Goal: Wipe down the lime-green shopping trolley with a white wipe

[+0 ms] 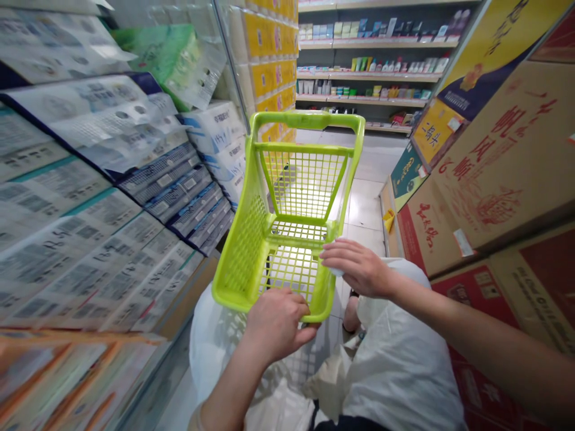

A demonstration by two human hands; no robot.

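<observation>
A lime-green plastic shopping basket (231, 269) with mesh walls stands in front of my knees, its long handle (309, 121) at the far end. Nothing lies inside it. My left hand (279, 320) is closed over the near rim, fingers over the edge and thumb outside. At the right side wall, my right hand (357, 264) presses a white wipe or cloth (336, 272) against the rim. Its fingers lie together over the cloth, which is mostly hidden beneath them.
Stacked paper packs (94, 233) rise close on the left, with yellow packs (265, 78) farther on. Cardboard cartons (503, 149) are piled on the right. Shelves of bottles and boxes (368, 75) stand at the back, beyond a tiled floor (366, 197).
</observation>
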